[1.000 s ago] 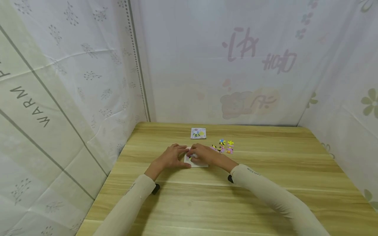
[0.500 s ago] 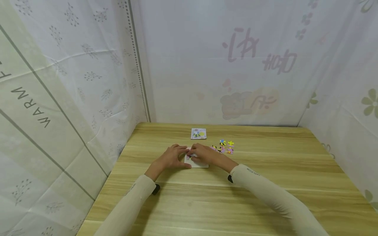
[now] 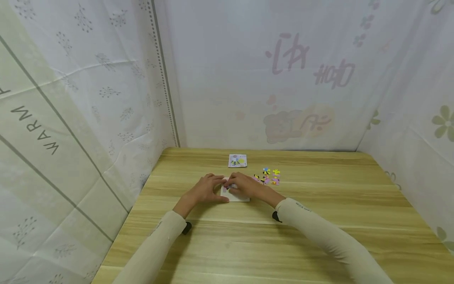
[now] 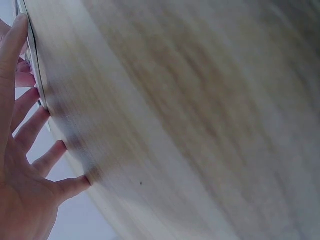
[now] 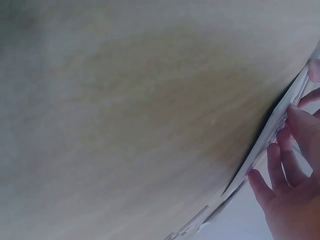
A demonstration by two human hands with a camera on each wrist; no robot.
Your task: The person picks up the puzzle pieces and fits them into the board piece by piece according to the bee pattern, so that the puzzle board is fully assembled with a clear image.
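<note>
A small white puzzle board (image 3: 241,198) lies flat on the table between both hands. My left hand (image 3: 205,189) is spread along the board's left side, thumb at the front edge and fingers toward the back. In the left wrist view its fingertips (image 4: 64,145) rest on the tabletop. My right hand (image 3: 245,185) reaches over the board with bent fingers, pinching a small jigsaw piece mostly hidden under the fingertips. Pink-purple jigsaw pieces (image 3: 225,189) show at the board's left part. The right wrist view has the fingers (image 5: 260,187) right at the board's edge.
Several loose jigsaw pieces (image 3: 276,172), yellow, black, blue and pink, lie right of the right hand. Behind the board is a card (image 3: 237,161) with a bee picture. Patterned curtains (image 3: 227,79) enclose the back and sides of the wooden table (image 3: 227,248).
Both hands stay in nearly the same place. The right fingertips make only a slight shift over the left part of the board, and the loose pieces have not moved.
</note>
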